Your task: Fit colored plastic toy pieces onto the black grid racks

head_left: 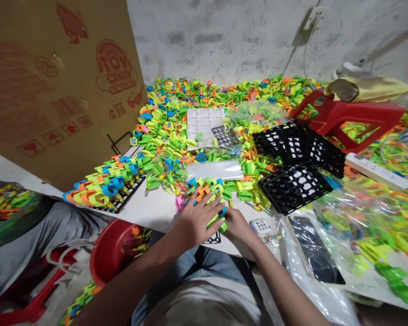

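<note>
My left hand (199,217) lies with outstretched fingers over a cluster of bright plastic toy watches (204,188) in orange, green, blue and pink. Under them shows the corner of a black perforated tray (213,238) at the table's front edge. My right hand (240,227) is curled at the right side of the same cluster, by a green and a blue piece. Its fingertips are hidden, so what they grip cannot be made out. To the left, another black tray (124,204) bears neat rows of toy watches (105,183).
A big cardboard box (64,90) stands at left. Loose toy watches (177,97) heap up to the wall. Black trays (295,185), a phone (314,249), plastic bags (347,213), a power strip (377,171) and a red stool (353,115) lie at right. A red basin (110,253) stands below.
</note>
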Tool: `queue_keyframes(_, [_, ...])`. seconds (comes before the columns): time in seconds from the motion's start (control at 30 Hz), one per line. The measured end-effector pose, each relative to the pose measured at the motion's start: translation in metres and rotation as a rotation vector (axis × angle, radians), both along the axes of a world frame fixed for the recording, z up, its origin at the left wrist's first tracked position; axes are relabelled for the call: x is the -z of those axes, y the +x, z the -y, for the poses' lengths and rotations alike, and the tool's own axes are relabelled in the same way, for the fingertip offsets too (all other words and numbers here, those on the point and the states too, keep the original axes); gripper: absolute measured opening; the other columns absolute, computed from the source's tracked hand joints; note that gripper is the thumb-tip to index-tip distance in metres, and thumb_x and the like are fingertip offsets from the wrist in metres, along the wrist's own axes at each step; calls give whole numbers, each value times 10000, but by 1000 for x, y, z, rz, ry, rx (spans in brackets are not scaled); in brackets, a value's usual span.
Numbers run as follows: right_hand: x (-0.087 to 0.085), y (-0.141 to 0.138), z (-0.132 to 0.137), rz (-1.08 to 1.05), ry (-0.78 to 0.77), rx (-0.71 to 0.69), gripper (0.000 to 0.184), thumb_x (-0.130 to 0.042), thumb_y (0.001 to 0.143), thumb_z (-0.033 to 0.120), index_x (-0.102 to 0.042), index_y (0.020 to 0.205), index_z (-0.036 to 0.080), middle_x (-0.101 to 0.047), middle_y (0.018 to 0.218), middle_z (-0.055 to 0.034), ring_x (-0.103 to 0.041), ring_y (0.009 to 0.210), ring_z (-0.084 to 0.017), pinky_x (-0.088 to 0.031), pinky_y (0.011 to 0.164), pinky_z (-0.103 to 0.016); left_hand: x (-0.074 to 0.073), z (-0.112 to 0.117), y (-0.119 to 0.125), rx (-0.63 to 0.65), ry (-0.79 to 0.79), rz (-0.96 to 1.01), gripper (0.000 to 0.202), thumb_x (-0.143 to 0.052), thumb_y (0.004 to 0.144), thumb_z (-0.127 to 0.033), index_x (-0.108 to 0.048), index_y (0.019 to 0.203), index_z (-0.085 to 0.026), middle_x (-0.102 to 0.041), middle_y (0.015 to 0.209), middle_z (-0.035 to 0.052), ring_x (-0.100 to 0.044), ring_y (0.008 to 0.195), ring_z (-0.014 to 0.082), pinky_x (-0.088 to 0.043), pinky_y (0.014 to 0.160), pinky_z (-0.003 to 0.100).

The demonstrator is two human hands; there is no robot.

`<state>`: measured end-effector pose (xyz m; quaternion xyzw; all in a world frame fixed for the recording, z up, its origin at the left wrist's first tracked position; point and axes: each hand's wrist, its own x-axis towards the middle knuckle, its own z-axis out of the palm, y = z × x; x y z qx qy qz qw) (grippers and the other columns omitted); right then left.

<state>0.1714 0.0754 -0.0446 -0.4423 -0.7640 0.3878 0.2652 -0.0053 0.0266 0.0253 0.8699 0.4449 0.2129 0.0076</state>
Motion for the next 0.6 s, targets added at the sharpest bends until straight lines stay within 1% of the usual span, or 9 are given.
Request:
queue_keyframes(0.1, [9, -5, 4, 70, 66, 30, 85, -462, 650, 172, -535, 614, 149, -607, 595, -31, -512, 549, -142, -359, 537, -210, 0, 3, 2, -11, -43, 22, 419, -381, 926, -370, -478, 1313, -243, -484, 1369, 37, -392, 1302, 230, -114, 1135, 520])
queue_keyframes(0.2, [14, -7, 7, 135, 137, 41, 92, -461, 628, 178, -551, 633, 158, -637, 625, -54, -537, 553, -158, -353, 534, -218, -5, 1, 0, 9, -86, 39, 419, -389, 918, -418, -507, 1283, -247, -465, 1385, 26, -375, 1312, 232, -111, 1135, 512])
queue_keyframes(0.27, [15, -6, 8, 171, 149, 52, 113, -463, 630, 177, -571, 655, 156, -649, 642, -70, -559, 566, -171, -357, 538, -224, -8, -5, -13, -36, -90, 72, 401, -393, 913, -440, -546, 1235, -255, -499, 1357, 26, -399, 1294, 224, -148, 1128, 503])
queue_keyframes(0.3, [14, -5, 8, 183, 137, 57, 124, -465, 639, 179, -583, 663, 153, -650, 640, -75, -568, 570, -176, -360, 538, -226, -9, -10, -26, -116, -86, 103, 388, -381, 919, -434, -560, 1214, -256, -523, 1333, 27, -423, 1274, 214, -192, 1116, 488])
queue_keyframes(0.33, [14, -5, 9, 189, 117, 58, 137, -464, 651, 181, -596, 671, 150, -650, 637, -76, -576, 573, -181, -364, 538, -228, -10, -16, -41, -239, -77, 138, 378, -359, 929, -412, -568, 1199, -248, -545, 1308, 33, -450, 1247, 203, -246, 1097, 464])
queue_keyframes(0.4, [12, -4, 9, 171, 69, 46, 167, -462, 669, 182, -623, 695, 146, -656, 644, -70, -589, 589, -183, -384, 547, -227, -6, -28, -79, -562, -68, 181, 376, -321, 942, -340, -557, 1204, -211, -566, 1269, 56, -485, 1200, 196, -351, 1031, 402])
queue_keyframes(0.47, [8, -5, 8, 110, 37, 43, 202, -469, 666, 176, -651, 750, 145, -674, 693, -61, -602, 634, -184, -416, 576, -227, 4, -39, -116, -812, -106, 94, 377, -387, 908, -307, -545, 1210, -144, -562, 1247, 115, -511, 1157, 237, -394, 979, 381])
queue_keyframes(0.53, [5, -6, 5, 34, 14, 62, 247, -489, 656, 173, -668, 824, 145, -691, 773, -61, -614, 699, -192, -446, 621, -235, 17, -48, -141, -885, -137, 39, 423, -495, 844, -290, -535, 1219, -101, -567, 1218, 160, -524, 1121, 291, -407, 949, 403])
queue_keyframes(0.6, [3, -3, -2, -29, -27, 54, 279, -506, 662, 183, -669, 885, 140, -695, 837, -69, -620, 751, -198, -469, 669, -254, 29, -55, -151, -878, -152, 11, 445, -549, 798, -267, -547, 1212, -105, -583, 1194, 161, -517, 1117, 317, -398, 946, 418])
